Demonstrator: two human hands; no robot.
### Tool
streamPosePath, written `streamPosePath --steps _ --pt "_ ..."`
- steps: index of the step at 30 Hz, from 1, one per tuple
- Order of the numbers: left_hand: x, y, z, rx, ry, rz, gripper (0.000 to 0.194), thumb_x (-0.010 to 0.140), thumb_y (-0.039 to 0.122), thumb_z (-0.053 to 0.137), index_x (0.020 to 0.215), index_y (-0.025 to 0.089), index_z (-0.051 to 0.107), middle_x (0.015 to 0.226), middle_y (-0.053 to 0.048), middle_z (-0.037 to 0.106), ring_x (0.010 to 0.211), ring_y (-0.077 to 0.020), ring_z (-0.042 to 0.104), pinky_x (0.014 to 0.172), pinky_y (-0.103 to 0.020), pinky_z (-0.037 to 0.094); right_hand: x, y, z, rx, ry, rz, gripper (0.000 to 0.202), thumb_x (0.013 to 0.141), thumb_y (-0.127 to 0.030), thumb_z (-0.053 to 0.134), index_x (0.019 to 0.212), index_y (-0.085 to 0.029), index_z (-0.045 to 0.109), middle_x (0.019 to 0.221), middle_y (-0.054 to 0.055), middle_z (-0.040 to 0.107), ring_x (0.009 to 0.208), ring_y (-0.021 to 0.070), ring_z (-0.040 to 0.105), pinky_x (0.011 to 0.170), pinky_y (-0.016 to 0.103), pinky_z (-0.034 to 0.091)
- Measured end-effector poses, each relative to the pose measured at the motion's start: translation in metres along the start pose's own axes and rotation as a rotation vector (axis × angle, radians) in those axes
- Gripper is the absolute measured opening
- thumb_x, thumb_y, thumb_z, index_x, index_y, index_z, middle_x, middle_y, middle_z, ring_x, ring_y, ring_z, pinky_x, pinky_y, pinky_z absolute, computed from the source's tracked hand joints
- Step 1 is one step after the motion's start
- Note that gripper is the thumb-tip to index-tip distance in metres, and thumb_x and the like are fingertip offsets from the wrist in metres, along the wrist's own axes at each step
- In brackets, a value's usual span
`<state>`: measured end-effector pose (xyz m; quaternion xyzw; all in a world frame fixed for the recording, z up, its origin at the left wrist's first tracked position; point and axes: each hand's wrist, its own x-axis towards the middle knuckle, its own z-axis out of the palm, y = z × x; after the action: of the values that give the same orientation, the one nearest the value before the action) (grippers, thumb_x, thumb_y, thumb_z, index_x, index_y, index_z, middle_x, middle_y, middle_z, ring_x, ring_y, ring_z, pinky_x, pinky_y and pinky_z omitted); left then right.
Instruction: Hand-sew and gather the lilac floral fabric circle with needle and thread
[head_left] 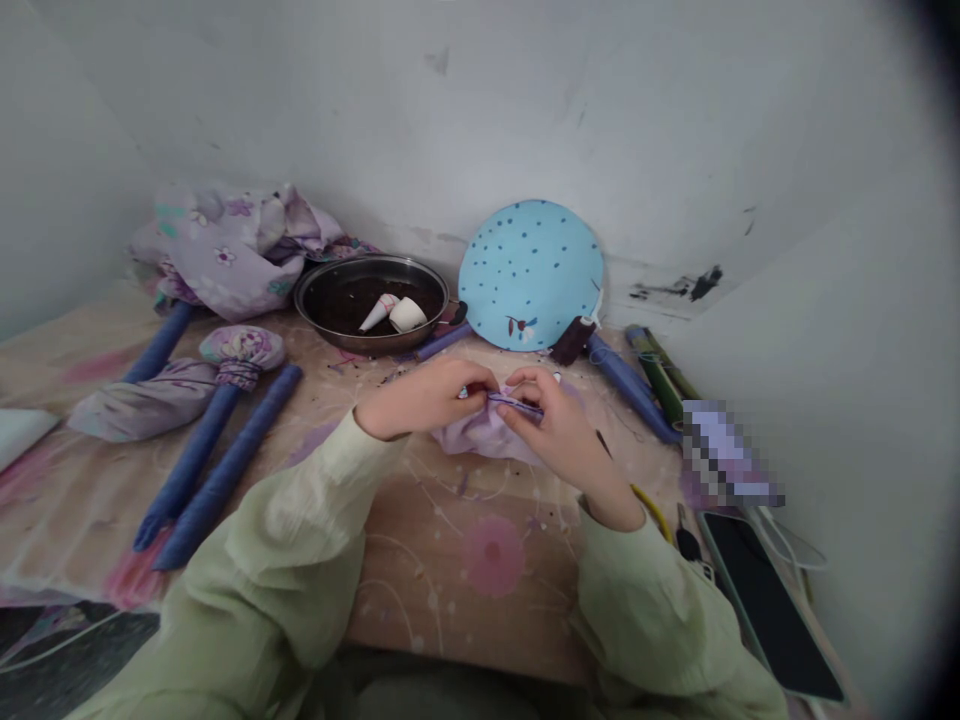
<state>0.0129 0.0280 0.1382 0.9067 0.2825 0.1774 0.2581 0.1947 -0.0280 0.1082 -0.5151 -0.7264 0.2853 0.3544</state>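
A piece of light purple cloth (487, 436) hangs in soft folds between my two hands, over the middle of the table. My left hand (439, 396) pinches its upper edge from the left, thumb and fingers closed. From the right, my right hand (551, 420) holds the same edge between thumb and fingers, close to my left fingertips. The edge looks gathered or folded into a narrow strip. Whether a needle or thread is between the fingers is too small to tell.
Behind my hands are a dark pan (337, 338) with white spools and a round blue dotted board (532, 270). Blue wrapped rods (232, 465) and bundled cloth (225, 265) lie left; a phone (772, 605) lies right, near keys.
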Motion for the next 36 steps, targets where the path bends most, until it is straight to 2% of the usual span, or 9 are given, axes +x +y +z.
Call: streamPosePath --steps 9,14,17,22,27,30,36 --pt "-0.001 0.002 0.0 0.036 -0.045 0.017 0.021 0.084 0.012 0.045 0.092 0.011 0.065 0.08 -0.005 0.067 0.069 -0.0124 0.057 0.063 -0.023 0.04 0.002 0.0 0.0 -0.025 -0.015 0.021 0.02 0.083 -0.026 0.052 0.1 -0.023 0.042 0.072 -0.002 0.06 0.071 0.0167 0.057 0.068 0.03 0.042" --pt "-0.001 -0.002 0.002 0.05 -0.059 0.043 0.022 0.084 0.03 0.055 0.092 0.012 0.065 0.081 -0.004 0.066 0.068 -0.013 0.057 0.062 -0.023 0.04 0.001 0.0 0.001 -0.016 -0.018 0.023 0.019 0.084 -0.025 0.051 0.1 -0.022 0.042 0.075 -0.002 0.061 0.073 0.017 0.059 0.069 0.03 0.043" --pt "0.001 -0.007 0.002 0.016 -0.052 0.068 0.023 0.085 0.032 0.056 0.09 0.013 0.065 0.078 -0.003 0.066 0.068 -0.0121 0.057 0.062 -0.022 0.04 0.001 0.0 -0.002 -0.037 -0.013 0.008 0.018 0.084 -0.026 0.052 0.1 -0.022 0.045 0.077 -0.001 0.063 0.076 0.0178 0.061 0.072 0.031 0.045" --pt "0.001 -0.006 0.0 -0.027 0.023 0.02 0.017 0.084 0.025 0.057 0.091 0.013 0.066 0.081 -0.003 0.068 0.071 -0.0121 0.059 0.064 -0.021 0.042 0.001 -0.004 -0.014 -0.15 0.001 -0.001 0.013 0.082 -0.027 0.056 0.095 -0.022 0.056 0.091 0.003 0.068 0.084 0.0188 0.063 0.076 0.031 0.046" --pt "0.0 -0.004 0.001 -0.028 0.059 0.001 0.015 0.082 0.023 0.058 0.088 0.013 0.067 0.081 -0.003 0.069 0.071 -0.0122 0.06 0.065 -0.022 0.043 0.001 -0.007 -0.02 -0.209 0.005 -0.011 0.01 0.083 -0.027 0.054 0.083 -0.02 0.061 0.086 0.004 0.069 0.08 0.0198 0.063 0.072 0.032 0.047" --pt "0.0 -0.005 0.001 -0.033 0.073 -0.01 0.014 0.081 0.023 0.058 0.087 0.014 0.067 0.081 -0.002 0.069 0.072 -0.0122 0.06 0.065 -0.021 0.043 0.001 -0.007 -0.02 -0.209 0.027 -0.008 0.01 0.082 -0.026 0.055 0.083 -0.02 0.062 0.085 0.003 0.07 0.079 0.0191 0.063 0.072 0.031 0.047" --pt "0.0 -0.006 0.002 -0.025 0.172 -0.066 0.013 0.08 0.021 0.057 0.082 0.013 0.067 0.079 -0.003 0.07 0.07 -0.0116 0.06 0.065 -0.021 0.043 0.001 -0.004 -0.023 -0.179 0.028 0.003 0.009 0.082 -0.024 0.057 0.086 -0.019 0.063 0.088 0.003 0.069 0.082 0.0194 0.063 0.075 0.032 0.047"
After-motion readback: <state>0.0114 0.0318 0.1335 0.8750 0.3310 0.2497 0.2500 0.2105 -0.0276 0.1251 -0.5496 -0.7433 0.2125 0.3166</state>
